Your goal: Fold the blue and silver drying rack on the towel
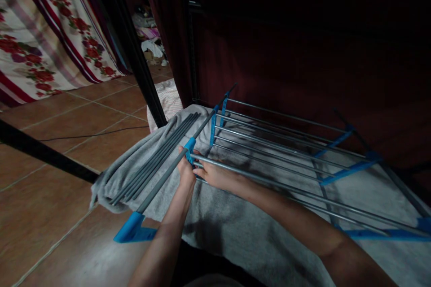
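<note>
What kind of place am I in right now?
Probably a bedroom, though I can't be certain. A gray blanket is spread under the rack, a black post rises beside it like part of a bunk bed, and a flowered cloth hangs beyond.

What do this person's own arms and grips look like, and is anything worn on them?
The left grip and right grip are bare human hands, without gloves. The slim left forearm and right forearm taper toward the wrists and show no sleeves, watch, bracelet, cables or clear markings in this dim view. The fingers are partly hidden, so I can't tell about rings.
</note>
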Available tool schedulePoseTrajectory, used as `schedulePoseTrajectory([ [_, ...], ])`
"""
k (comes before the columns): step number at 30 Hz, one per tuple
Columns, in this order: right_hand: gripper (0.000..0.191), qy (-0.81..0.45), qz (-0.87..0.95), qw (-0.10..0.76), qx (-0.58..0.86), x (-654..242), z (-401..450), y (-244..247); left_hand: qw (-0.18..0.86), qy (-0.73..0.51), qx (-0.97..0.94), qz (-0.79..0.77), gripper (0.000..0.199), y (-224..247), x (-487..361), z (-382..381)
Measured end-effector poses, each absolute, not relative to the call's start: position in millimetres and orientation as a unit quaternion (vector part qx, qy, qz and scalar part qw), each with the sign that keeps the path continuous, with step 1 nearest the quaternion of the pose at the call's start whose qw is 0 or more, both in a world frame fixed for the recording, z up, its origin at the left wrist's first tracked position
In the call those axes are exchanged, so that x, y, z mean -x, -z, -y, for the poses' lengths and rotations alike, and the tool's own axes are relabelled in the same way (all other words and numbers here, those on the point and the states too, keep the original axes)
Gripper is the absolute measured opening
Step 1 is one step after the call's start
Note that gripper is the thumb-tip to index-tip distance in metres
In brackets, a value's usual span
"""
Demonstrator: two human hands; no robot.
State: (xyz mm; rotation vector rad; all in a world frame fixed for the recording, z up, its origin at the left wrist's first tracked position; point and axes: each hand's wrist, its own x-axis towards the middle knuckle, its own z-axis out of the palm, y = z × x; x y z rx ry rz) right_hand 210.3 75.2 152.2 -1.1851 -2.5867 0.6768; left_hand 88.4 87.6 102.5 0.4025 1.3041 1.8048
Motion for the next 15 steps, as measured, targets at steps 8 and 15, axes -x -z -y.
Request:
schedulePoseTrajectory([
  [8,0.052,-0.080,0.898,0.135,0.411,-245.8,-36.0,-144.3,0.426,-0.703,-0.211,-0.529,0.059,-100.9,-88.1,-85.3],
  [15,0.048,0.024,0.910,0.212,0.354,-291.4,20.8,-131.0,0.405,-0.718,-0.223,-0.521,0.055,-97.0,-88.4,-88.9],
])
